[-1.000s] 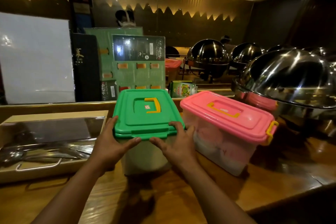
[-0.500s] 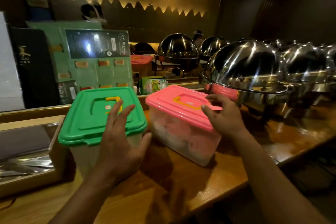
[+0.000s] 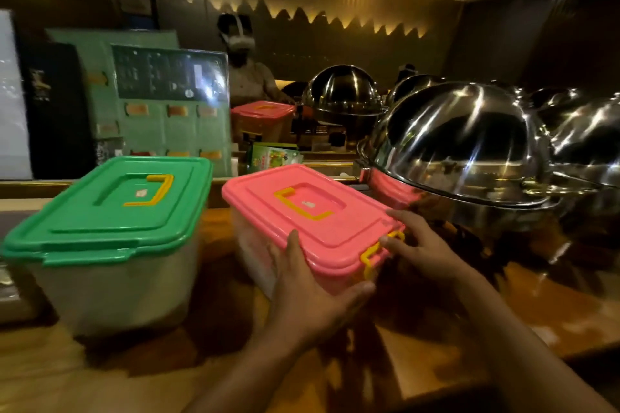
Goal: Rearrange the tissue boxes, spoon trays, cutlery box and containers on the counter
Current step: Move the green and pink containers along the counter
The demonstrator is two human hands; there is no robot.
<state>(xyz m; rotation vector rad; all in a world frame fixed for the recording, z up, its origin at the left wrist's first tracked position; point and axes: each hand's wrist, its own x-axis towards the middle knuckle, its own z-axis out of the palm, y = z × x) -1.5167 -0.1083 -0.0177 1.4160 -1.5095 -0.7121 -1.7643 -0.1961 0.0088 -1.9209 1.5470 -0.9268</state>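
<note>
I have the pink-lidded container [image 3: 312, 221] grasped, left hand [image 3: 308, 292] on its near side, right hand [image 3: 419, 251] at its latch end; it sits mid-counter [image 3: 419, 362], beside the green-lidded container [image 3: 110, 225]; next, I judge, slide it square.

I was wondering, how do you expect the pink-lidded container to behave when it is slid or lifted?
The pink-lidded container looks like rigid plastic, so it should probably hold its shape between the left hand and right hand. Its wide, flat-looking base makes tipping unlikely. Something pinkish shows through the cloudy wall, so it may carry some weight.
</note>
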